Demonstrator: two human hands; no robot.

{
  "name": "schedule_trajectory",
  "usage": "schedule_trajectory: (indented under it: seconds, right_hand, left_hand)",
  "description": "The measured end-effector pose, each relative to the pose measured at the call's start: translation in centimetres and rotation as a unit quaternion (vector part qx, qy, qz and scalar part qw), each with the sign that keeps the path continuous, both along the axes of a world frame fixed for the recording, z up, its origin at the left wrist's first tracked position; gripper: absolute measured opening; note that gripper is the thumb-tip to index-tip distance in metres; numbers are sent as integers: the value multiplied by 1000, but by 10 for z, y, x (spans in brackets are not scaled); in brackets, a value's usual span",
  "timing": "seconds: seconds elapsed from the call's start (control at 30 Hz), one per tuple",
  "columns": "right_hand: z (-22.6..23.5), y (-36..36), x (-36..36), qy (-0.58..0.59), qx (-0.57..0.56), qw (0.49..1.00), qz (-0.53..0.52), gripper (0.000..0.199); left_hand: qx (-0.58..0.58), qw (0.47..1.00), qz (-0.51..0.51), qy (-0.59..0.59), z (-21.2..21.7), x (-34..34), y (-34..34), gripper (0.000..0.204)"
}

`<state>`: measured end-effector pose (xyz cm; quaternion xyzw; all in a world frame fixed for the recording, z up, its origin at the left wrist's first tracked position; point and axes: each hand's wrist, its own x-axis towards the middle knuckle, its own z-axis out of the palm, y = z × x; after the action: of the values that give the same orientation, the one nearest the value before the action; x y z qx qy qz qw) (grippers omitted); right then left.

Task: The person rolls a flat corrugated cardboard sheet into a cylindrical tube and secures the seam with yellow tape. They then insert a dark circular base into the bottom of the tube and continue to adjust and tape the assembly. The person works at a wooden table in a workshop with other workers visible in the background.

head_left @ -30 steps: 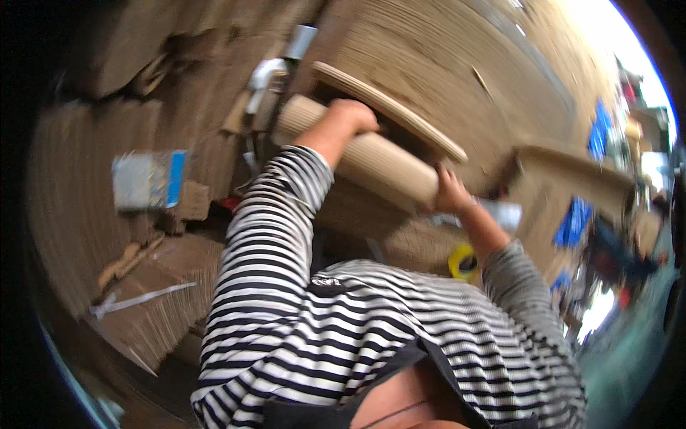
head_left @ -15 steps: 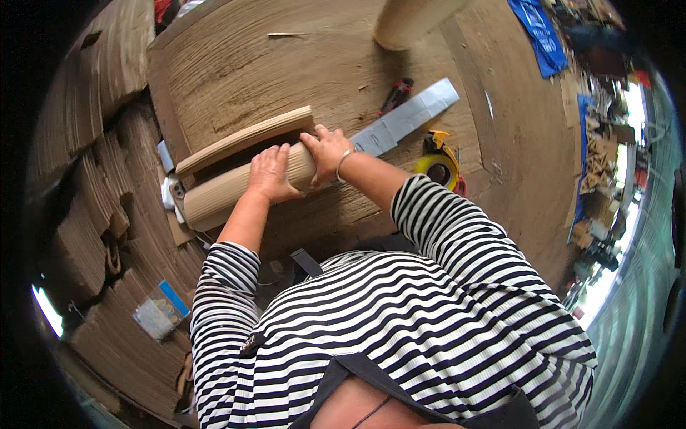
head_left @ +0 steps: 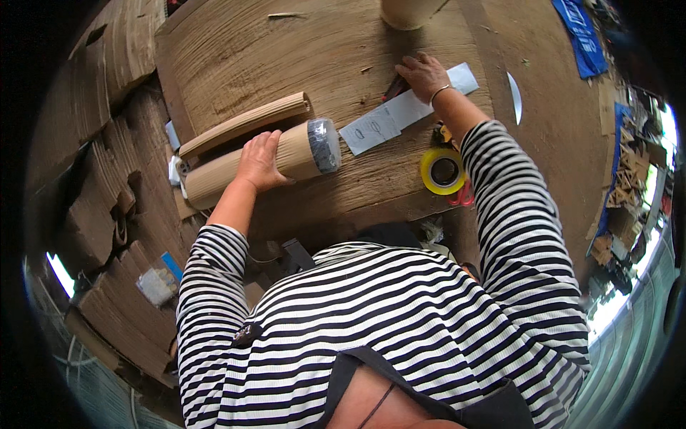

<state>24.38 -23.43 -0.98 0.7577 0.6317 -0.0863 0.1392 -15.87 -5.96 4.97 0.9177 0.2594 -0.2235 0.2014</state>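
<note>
My left hand (head_left: 261,161) presses down on a roll of corrugated cardboard (head_left: 221,174), its fingers curved over the top and the thumb along the near side. A clear plastic-wrapped end with dark contents (head_left: 325,146) sticks out of the roll's right side. Farther right, my right hand (head_left: 426,76) bends its fingers over a red-and-black handled tool, probably a utility knife (head_left: 393,89), which is mostly hidden. Its palm is above a long pale paper strip (head_left: 386,129) with small printed drawings.
A second curled cardboard piece (head_left: 246,125) lies just behind the roll. Yellow tape (head_left: 431,173) and red-handled scissors (head_left: 464,194) sit near my right forearm. A tan cylinder (head_left: 406,13) stands at the far edge of view. Stacked cardboard (head_left: 107,171) rises at left.
My right hand has left the roll's right end and moved right and away to the tool, uncovering the plastic-wrapped end. My left hand stays on the roll, a little to the left.
</note>
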Motion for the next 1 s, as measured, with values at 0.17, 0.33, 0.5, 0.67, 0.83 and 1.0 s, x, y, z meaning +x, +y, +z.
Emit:
schedule_trajectory:
  seconds: [0.17, 0.33, 0.5, 0.67, 0.83, 1.0]
  right_hand:
    - [17, 12, 18, 30, -93, 993, 59, 33]
    - [7, 3, 13, 265, 31, 954, -140, 36]
    - [101, 66, -149, 684, 28, 700, -202, 37]
    - [69, 167, -267, 503, -10, 857, 112, 42]
    - [56, 229, -352, 305, -108, 925, 200, 55]
    - [20, 255, -393, 228, -85, 929, 278, 60]
  left_hand:
    - [6, 1000, 9, -15, -6, -9, -3, 121]
    - [-2, 996, 19, -82, -17, -20, -13, 124]
    - [16, 987, 24, -160, -21, -25, -17, 111]
    - [41, 996, -3, -77, -1, -26, -29, 50]
    - [83, 992, 3, -95, -15, -41, -54, 50]
    - [142, 970, 29, -194, -35, -50, -65, 33]
